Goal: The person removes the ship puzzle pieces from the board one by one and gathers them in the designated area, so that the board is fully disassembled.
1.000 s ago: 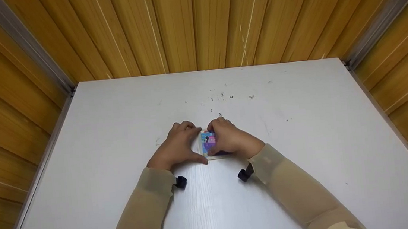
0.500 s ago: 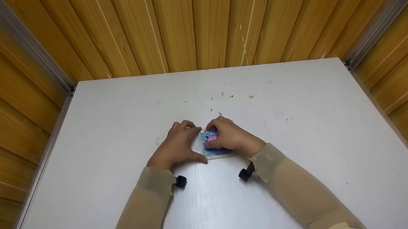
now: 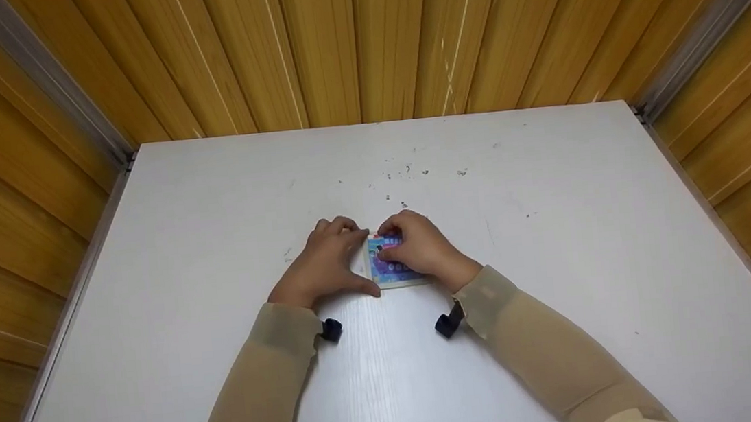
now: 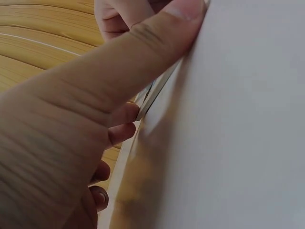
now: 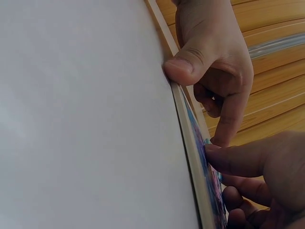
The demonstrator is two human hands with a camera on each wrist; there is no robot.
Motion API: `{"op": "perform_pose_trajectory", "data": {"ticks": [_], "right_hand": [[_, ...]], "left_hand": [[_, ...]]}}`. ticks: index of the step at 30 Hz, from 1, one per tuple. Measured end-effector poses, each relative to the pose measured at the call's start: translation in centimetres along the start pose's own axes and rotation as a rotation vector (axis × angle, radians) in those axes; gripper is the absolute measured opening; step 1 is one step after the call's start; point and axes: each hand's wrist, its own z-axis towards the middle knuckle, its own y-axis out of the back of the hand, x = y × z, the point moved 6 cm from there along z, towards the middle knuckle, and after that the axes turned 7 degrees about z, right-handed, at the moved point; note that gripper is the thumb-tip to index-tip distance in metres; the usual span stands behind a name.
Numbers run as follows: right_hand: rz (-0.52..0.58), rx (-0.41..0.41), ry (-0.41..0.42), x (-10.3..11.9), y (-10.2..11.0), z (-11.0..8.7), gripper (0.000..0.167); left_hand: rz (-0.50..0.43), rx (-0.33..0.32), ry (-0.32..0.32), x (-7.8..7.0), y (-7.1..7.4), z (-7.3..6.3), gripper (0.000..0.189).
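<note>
Two hands, one picture board, flat near the middle of one white table. Left hand: thumb and forefinger wide apart, holding the board's left end, near side and far side; the right wrist view adds the thumb tight against its pale edge. Right hand curls over the picture, pinch or not, can't tell. Only the head view shows two sleeves.

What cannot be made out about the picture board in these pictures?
Head view: right part of the board, covered by the right hand; printed details, too small.
Left wrist: most of its face, behind the left hand.
Right wrist: one end, cut off by the bottom edge.
</note>
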Motion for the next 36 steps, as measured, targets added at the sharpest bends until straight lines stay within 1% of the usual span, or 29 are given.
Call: {"op": "perform_pose_trajectory", "data": {"ticks": [6, 11, 17, 22, 36], "right_hand": [[0.036, -0.010, -0.007, 0.04, 0.08, -0.11, 0.038], [0.039, -0.018, 0.010, 0.10, 0.05, -0.24, 0.038], [0.076, -0.036, 0.043, -0.16, -0.04, -0.26, 0.032], [0.104, -0.053, 0.054, -0.25, 0.07, -0.32, 0.028], [0.098, -0.037, 0.065, -0.18, 0.07, -0.41, 0.032]], "left_hand": [[-0.008, 0.008, 0.008, 0.01, 0.02, 0.01, 0.117], [-0.024, 0.001, 0.009, 0.02, 0.16, -0.11, 0.117], [-0.006, -0.004, 0.012, 0.11, 0.03, -0.03, 0.117], [0.005, -0.007, 0.013, 0.22, -0.13, 0.06, 0.117], [0.016, -0.011, 0.002, 0.27, -0.11, 0.08, 0.117]]}}
